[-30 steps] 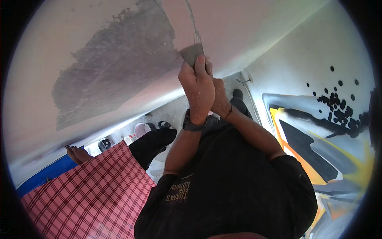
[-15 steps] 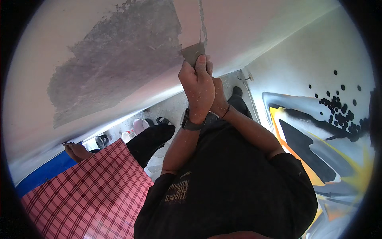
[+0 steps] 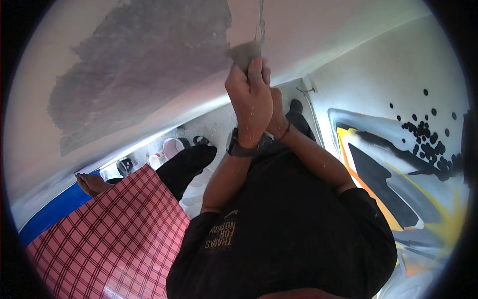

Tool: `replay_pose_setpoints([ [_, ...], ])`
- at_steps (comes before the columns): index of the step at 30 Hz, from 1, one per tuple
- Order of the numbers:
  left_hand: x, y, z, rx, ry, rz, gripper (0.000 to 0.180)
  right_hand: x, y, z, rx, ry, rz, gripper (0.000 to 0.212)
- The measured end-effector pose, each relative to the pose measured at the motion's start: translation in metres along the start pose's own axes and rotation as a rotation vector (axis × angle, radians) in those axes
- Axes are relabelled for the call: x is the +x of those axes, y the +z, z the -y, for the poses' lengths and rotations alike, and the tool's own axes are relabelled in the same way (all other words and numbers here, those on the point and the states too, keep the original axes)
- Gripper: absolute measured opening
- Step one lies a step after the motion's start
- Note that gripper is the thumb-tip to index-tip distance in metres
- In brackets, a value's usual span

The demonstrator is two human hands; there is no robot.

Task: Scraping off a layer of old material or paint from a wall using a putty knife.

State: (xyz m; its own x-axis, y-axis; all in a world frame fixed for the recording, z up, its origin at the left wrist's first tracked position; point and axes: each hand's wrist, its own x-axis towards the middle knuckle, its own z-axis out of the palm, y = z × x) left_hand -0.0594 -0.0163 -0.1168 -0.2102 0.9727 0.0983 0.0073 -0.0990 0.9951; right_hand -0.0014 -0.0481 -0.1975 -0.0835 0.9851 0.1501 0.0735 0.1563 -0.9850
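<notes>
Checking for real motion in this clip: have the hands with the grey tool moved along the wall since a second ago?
Cannot tell: the hands and grey tool sit at the same spot beside the dark plaster patch; only the camera view shifted.

Both hands crowd the trowel, pressed flat against the wall. Left of the trowel, the wall is open; below it, buckets clutter the floor.

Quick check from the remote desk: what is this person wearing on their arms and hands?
Both hands are bare, with no gloves. The left hand has a dark watch with a dark strap on its wrist. The right hand, mostly hidden behind the left, has a thin dark band around its wrist. Both forearms are uncovered; the short sleeves of a black T-shirt end near the upper arms.
</notes>
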Motion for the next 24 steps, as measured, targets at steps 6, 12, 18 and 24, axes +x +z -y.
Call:
replay_pose_setpoints([
  [6, -0.005, -0.001, -0.001, -0.034, -0.063, 0.010, 0.022, 0.000, 0.000, -0.007, -0.024, 0.101, 0.118, 0.029],
  [12, 0.000, 0.001, 0.009, -0.075, -0.126, -0.039, 0.024, 0.001, 0.008, -0.003, -0.258, 0.066, -0.031, 0.027],
  [18, -0.003, 0.000, 0.007, -0.057, -0.089, -0.023, 0.023, -0.006, 0.001, -0.005, -0.084, 0.049, -0.037, 0.027],
  [24, -0.005, -0.001, 0.000, -0.104, -0.103, 0.021, 0.022, -0.007, -0.003, -0.002, -0.171, 0.080, 0.027, 0.021],
])
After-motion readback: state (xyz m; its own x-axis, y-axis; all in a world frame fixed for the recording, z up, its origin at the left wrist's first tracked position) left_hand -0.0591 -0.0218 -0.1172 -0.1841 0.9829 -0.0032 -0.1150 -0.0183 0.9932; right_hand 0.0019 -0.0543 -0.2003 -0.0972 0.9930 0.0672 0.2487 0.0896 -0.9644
